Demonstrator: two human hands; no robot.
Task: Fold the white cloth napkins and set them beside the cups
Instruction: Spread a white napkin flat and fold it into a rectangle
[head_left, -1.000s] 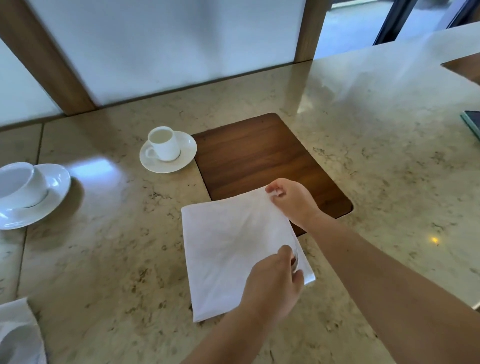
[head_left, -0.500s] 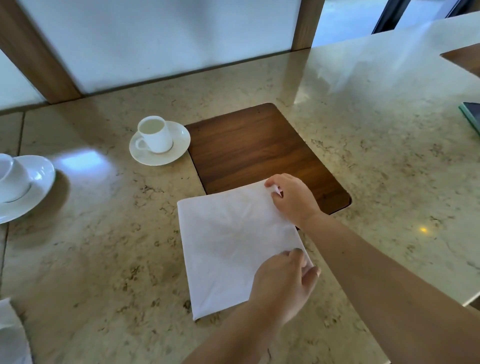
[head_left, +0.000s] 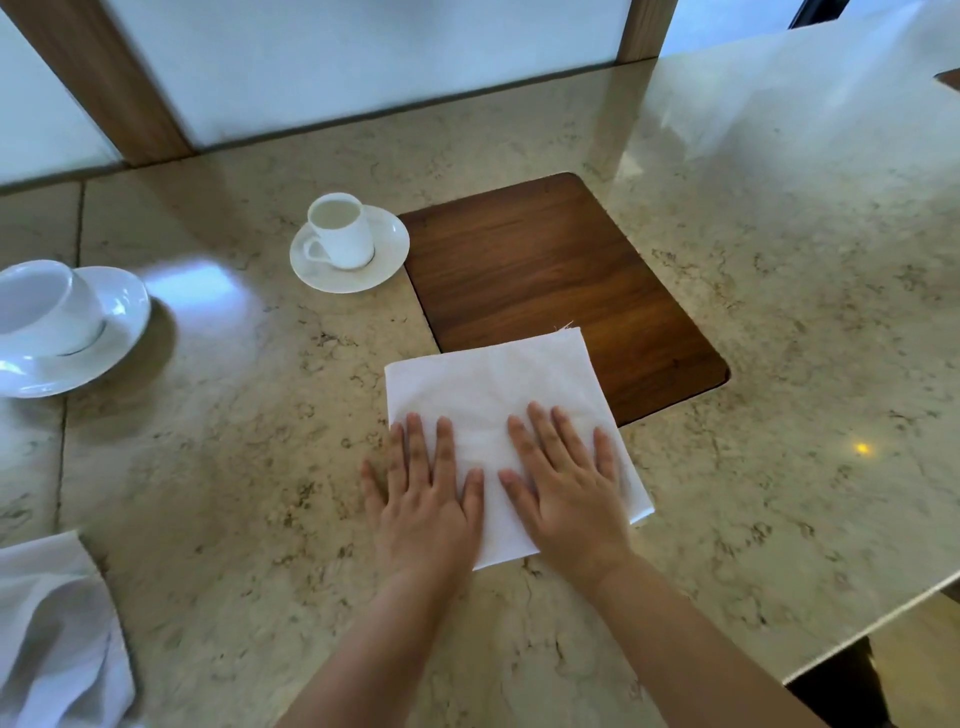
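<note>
Item: loose white cloth (head_left: 57, 634), crumpled, lay at the bench's near left corner.
Item: large white cup (head_left: 44, 306), stood on its saucer (head_left: 117, 322) at the far left edge of view.
Item: marble bench (head_left: 218, 467), beige and veined, carried everything listed.
Item: small white cup (head_left: 340, 231), upright on a saucer (head_left: 387, 249), handle turned toward the near left; the saucer just touched the wooden inlay's left edge.
Item: left hand (head_left: 423, 506), flat, fingers straight and spread, pressed on the napkin's near left edge, little finger on the marble; it gripped nothing.
Item: folded white napkin (head_left: 493, 379), roughly square, lay near the small cup but apart from it, far corner overlapping the inlay.
Item: right hand (head_left: 566, 488), likewise flat and spread, pressed on the napkin's near right part.
Item: dark wooden inlay (head_left: 545, 270), set flush in the bench, rounded corners.
</note>
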